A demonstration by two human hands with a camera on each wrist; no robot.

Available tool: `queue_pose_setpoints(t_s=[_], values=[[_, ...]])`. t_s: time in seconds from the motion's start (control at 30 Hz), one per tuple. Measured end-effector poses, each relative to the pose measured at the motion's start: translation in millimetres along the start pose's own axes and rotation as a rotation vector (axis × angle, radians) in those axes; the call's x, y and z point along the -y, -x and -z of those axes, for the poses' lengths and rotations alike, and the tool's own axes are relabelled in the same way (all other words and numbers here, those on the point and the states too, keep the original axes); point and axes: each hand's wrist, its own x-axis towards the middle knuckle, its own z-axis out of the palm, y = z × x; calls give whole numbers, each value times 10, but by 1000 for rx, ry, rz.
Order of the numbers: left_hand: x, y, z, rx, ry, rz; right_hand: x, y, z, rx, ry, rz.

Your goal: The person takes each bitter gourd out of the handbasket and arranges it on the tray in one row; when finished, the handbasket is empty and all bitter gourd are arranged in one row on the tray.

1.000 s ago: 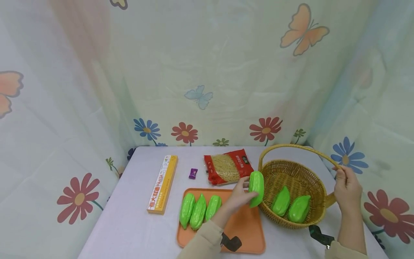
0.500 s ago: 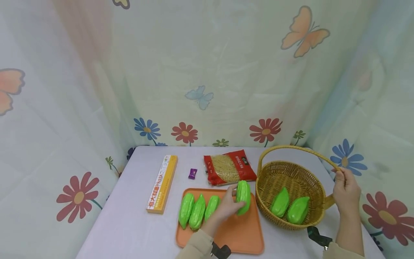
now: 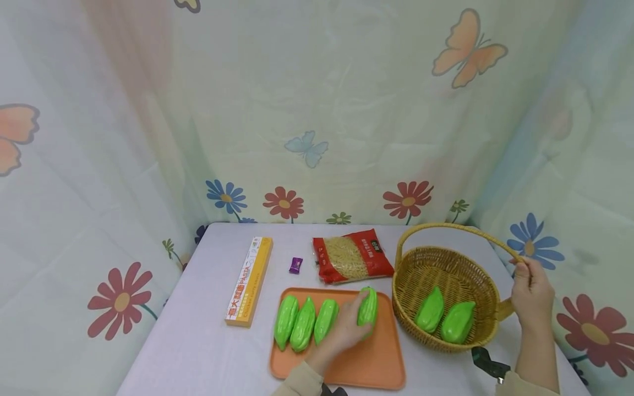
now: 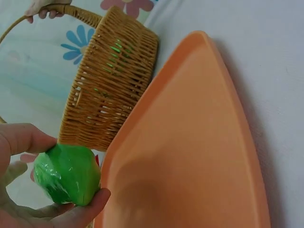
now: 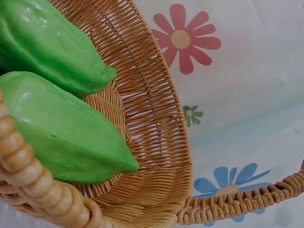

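Observation:
My left hand point(image 3: 349, 324) pinches a green ridged gourd point(image 3: 367, 306) between thumb and fingers, over the right half of the orange tray point(image 3: 366, 371). The left wrist view shows this gourd point(image 4: 71, 175) with the thumb on one side and fingertips on the other. Three more such gourds point(image 3: 303, 323) lie side by side at the tray's left. My right hand point(image 3: 533, 289) grips the arched handle point(image 3: 458, 225) of a wicker basket point(image 3: 446, 256) on the right. Two green gourds point(image 5: 61, 128) rest inside that basket, their pointed tips showing in the right wrist view.
Behind the tray lies a red bag of pasta point(image 3: 349, 256), close to the basket's left rim. A small purple wrapped sweet point(image 3: 295, 265) and a long yellow-and-white pasta box point(image 3: 249, 282) are on the white table point(image 3: 190, 330) to the left. Patterned curtains surround the table.
My left hand has carried the gourd leftward and down, from beside the basket's rim to low over the tray. The right hand stays on the basket handle.

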Motion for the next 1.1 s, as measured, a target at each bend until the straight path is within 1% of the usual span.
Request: queue_pose_setpoints(t_s=[0.13,0.3,0.43,0.67,0.8,0.87,0.93,1.1], values=[[-15,23,-11,21,-28,54,4,-5,1,7,8,-11],[-14,56,-24,10,-76,78,-10,-10,-8,7,2,-8],[-23,81,-57,-8,-169,70,-13,-5,-9,3,5,-16],[-53,149,-115,-8,-356,104,-47,-8,-11,17,15,-21],[-40,170,-131,4,-427,112,-47,0,-11,24,24,-32],[-33,168,-141,3,-448,117,-40,1,-10,20,19,-26],[-23,166,-159,-14,-483,122,-32,-1,-6,17,10,-21],[7,168,-222,-106,-646,139,-13,-10,1,15,-3,-25]])
